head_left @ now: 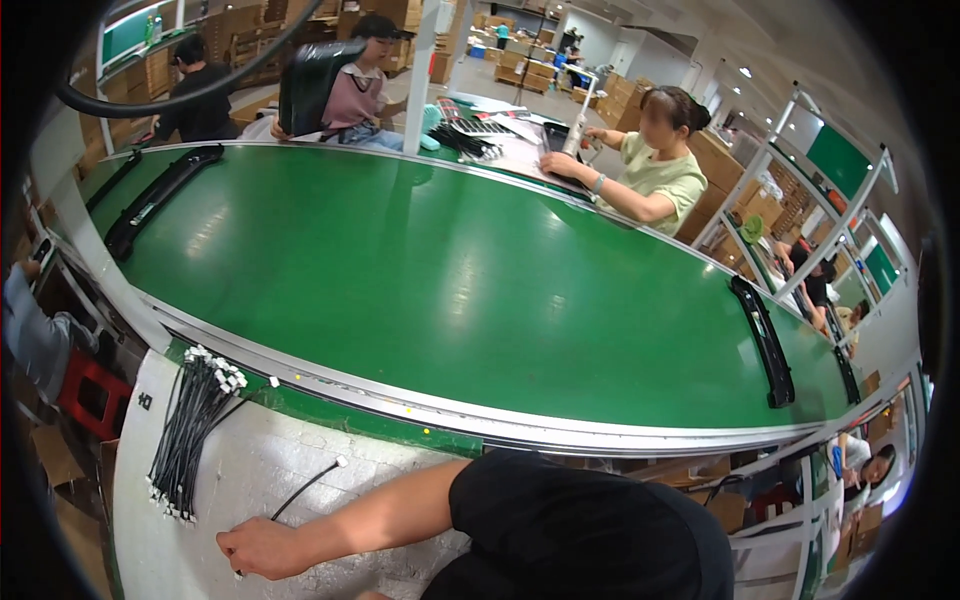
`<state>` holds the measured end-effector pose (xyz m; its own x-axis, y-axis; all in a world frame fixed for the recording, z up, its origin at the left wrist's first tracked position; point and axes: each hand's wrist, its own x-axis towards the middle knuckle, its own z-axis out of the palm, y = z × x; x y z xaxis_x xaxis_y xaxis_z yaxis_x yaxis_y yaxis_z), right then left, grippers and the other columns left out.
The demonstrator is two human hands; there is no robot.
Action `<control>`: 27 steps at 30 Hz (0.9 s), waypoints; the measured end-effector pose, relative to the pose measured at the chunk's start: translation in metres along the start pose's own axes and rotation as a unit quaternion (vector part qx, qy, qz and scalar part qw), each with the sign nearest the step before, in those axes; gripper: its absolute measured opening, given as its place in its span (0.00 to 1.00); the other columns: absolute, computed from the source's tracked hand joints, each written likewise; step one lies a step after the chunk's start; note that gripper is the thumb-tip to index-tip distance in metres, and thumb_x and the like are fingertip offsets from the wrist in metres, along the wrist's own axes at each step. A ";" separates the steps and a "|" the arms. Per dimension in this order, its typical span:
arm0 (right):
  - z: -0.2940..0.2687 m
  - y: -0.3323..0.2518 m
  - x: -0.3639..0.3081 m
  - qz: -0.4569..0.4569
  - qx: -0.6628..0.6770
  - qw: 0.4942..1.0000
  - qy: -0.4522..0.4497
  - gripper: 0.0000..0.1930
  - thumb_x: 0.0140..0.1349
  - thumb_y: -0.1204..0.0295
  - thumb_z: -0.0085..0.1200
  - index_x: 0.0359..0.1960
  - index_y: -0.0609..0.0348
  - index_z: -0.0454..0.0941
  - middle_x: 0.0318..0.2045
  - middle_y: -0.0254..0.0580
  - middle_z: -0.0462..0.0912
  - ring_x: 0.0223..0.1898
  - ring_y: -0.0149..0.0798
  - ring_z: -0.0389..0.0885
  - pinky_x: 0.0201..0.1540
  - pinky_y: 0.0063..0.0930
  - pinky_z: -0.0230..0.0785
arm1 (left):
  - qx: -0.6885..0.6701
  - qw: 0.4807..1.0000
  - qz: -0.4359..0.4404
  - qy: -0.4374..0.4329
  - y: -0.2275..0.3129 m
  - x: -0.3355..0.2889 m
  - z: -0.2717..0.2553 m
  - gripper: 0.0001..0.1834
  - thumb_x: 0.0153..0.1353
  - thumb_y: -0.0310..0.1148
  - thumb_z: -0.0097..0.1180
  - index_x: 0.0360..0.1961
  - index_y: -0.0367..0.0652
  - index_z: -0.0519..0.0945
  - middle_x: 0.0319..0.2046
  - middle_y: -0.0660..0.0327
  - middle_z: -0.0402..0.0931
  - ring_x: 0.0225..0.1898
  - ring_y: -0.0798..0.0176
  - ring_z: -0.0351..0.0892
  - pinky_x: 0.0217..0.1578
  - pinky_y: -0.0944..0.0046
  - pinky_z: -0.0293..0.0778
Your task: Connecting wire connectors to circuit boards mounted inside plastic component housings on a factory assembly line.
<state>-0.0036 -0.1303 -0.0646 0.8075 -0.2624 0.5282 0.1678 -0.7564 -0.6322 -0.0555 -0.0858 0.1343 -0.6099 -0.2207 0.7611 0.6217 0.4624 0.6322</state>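
Observation:
My right hand [265,548] is closed on a short black cable [305,490] above the pale work surface. One white connector of this cable sticks out beyond the wrist, and a small white end shows below the fingers. The fingertips themselves are mostly hidden. Just ahead of the hand lies a bundle of black cables [188,440], its white connectors heaped toward the conveyor. A single cable end rests apart at the bundle's right. My left hand is not in view; only a sliver of skin shows at the lower edge, too little to place.
A green conveyor belt [430,270] with a metal rail runs ahead. Long black housings [160,200] lie at its left, and another black housing [765,345] at its right. Across it, one person holds a black case [315,88]; another works with a white tool [577,132]. A red stool [92,395] stands left.

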 end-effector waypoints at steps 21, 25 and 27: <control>-0.227 0.175 0.162 0.312 -0.444 0.838 0.054 0.17 0.51 0.56 0.56 0.29 0.59 0.80 0.30 0.50 0.81 0.35 0.49 0.81 0.38 0.40 0.74 | 0.021 0.965 0.240 -0.105 0.057 -0.035 0.011 0.18 0.59 0.32 0.46 0.11 0.44 0.70 0.11 0.62 0.64 0.12 0.61 0.65 0.13 0.65 0.62; -0.217 0.211 0.186 0.370 -0.464 0.803 0.046 0.30 0.39 0.43 0.62 0.34 0.59 0.80 0.36 0.48 0.81 0.39 0.48 0.81 0.40 0.38 0.73 | 0.034 0.982 0.184 -0.038 0.066 -0.039 -0.017 0.17 0.58 0.30 0.46 0.11 0.44 0.70 0.10 0.61 0.64 0.11 0.62 0.64 0.13 0.65 0.62; -0.197 0.229 0.190 0.391 -0.476 0.788 0.028 0.28 0.41 0.44 0.62 0.34 0.57 0.80 0.37 0.47 0.81 0.40 0.46 0.81 0.42 0.37 0.74 | 0.049 0.922 0.366 -0.113 0.048 -0.059 -0.003 0.18 0.60 0.31 0.44 0.11 0.44 0.70 0.09 0.62 0.63 0.11 0.62 0.64 0.13 0.65 0.62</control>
<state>0.0771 -0.4710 0.0026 0.4234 -0.8762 0.2301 -0.8892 -0.4506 -0.0796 0.0116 -0.0534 0.1205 -0.1376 0.3614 0.9222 0.8667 0.4946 -0.0645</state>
